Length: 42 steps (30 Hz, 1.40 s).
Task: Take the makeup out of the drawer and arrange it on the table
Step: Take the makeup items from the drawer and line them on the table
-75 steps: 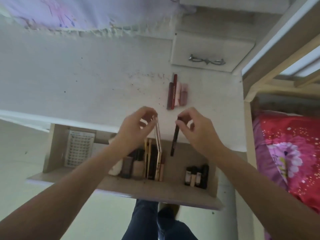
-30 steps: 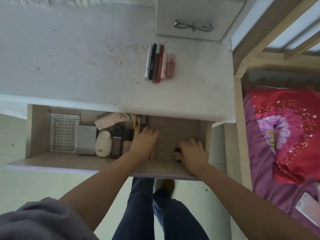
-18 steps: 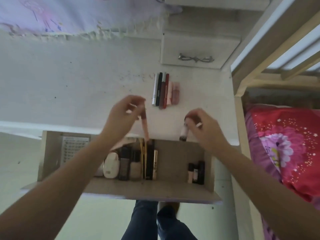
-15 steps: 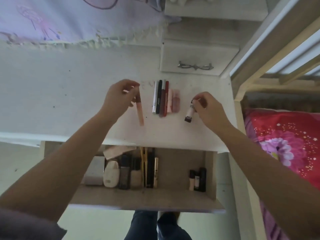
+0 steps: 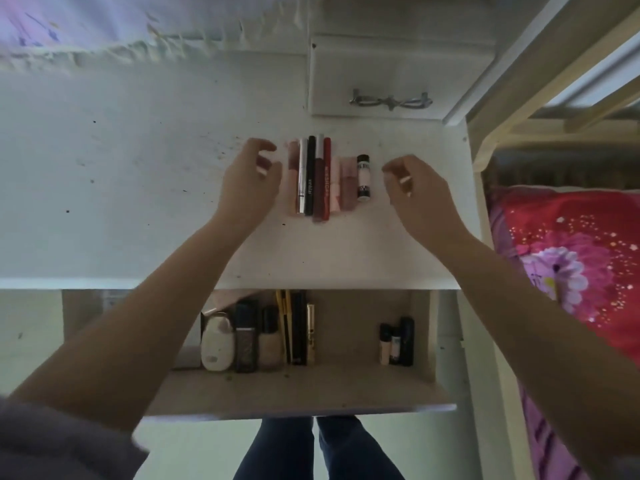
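Several makeup sticks lie in a tight row (image 5: 317, 178) on the white table (image 5: 138, 188). A pink tube (image 5: 293, 174) forms the row's left end and a small white bottle with a black cap (image 5: 363, 178) its right end. My left hand (image 5: 251, 183) hovers just left of the pink tube, fingers apart and empty. My right hand (image 5: 412, 188) hovers just right of the bottle, fingers loosely curled, holding nothing. Below the table edge the open drawer (image 5: 298, 389) holds more makeup: a white compact (image 5: 216, 342), dark bottles, gold pencils (image 5: 287, 327), and three small bottles (image 5: 396, 342) at the right.
A small closed drawer unit with a metal handle (image 5: 391, 100) stands at the back of the table. A lilac cloth (image 5: 104, 26) lies along the far left. A bed with a red floral cover (image 5: 568, 265) is close on the right. My legs (image 5: 318, 448) are under the drawer.
Both hands carried a pink tube and a small bottle from the drawer up to the table, set them at the two ends of the row, and have let go.
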Each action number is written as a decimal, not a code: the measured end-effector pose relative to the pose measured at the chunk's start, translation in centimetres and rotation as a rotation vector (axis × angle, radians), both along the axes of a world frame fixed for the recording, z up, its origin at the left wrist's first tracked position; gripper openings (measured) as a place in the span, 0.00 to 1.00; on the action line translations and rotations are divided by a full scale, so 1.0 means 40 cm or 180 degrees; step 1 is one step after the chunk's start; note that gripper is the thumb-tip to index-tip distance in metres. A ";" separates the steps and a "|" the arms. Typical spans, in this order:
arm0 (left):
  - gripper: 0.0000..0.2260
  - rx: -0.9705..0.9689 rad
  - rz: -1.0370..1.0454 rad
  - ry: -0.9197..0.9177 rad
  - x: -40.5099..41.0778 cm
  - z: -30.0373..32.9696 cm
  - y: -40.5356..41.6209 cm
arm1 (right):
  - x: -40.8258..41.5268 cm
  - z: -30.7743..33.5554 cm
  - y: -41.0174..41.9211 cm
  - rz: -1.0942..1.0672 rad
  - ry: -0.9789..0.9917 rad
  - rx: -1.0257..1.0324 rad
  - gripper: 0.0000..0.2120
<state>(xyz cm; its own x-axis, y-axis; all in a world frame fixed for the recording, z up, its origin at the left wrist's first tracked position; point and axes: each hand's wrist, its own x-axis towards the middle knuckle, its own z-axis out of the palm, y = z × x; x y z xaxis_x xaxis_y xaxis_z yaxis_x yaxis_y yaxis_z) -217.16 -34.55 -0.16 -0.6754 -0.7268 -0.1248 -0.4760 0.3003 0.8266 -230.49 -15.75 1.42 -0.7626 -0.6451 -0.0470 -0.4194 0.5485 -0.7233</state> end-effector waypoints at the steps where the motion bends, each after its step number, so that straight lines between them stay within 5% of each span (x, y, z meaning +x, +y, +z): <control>1: 0.07 -0.0156 -0.0031 0.0211 0.056 -0.002 0.038 | 0.038 0.008 0.048 0.0227 0.0072 -0.0161 0.05; 4: 0.06 -0.0079 -0.0629 0.0073 0.233 -0.053 0.196 | 0.188 -0.048 0.204 0.0900 -0.0072 0.0249 0.05; 7: 0.09 0.0136 -0.1370 -0.0835 0.323 -0.172 0.320 | 0.298 -0.181 0.312 0.1187 -0.0424 0.1854 0.13; 9: 0.14 -0.0141 -0.1493 -0.1272 0.323 -0.252 0.351 | 0.315 -0.248 0.339 0.1236 -0.0240 0.2630 0.17; 14: 0.19 -0.1078 -0.1623 -0.2338 0.253 -0.352 0.386 | 0.330 -0.323 0.333 0.1247 0.0382 0.3148 0.19; 18: 0.15 -0.1492 -0.1599 -0.2282 0.244 -0.352 0.398 | 0.322 -0.335 0.342 0.1229 0.0668 0.2870 0.15; 21: 0.13 -0.0843 -0.1215 -0.1943 0.263 -0.325 0.395 | 0.317 -0.327 0.355 0.1274 0.0571 0.2356 0.10; 24: 0.12 -0.0066 -0.1088 -0.1299 0.287 -0.258 0.389 | 0.321 -0.288 0.349 0.1354 0.0271 0.1911 0.09; 31: 0.08 -0.0289 -0.0074 0.0418 0.207 0.000 0.166 | 0.172 -0.049 0.190 0.0885 -0.0394 0.0087 0.03; 36: 0.09 -0.0575 0.0228 0.0145 0.009 0.007 -0.063 | -0.051 -0.001 0.018 0.0066 -0.0219 0.0016 0.04; 42: 0.13 -0.0636 -0.0015 -0.0346 -0.113 -0.060 -0.097 | -0.138 -0.068 -0.087 0.0112 0.0122 0.0692 0.10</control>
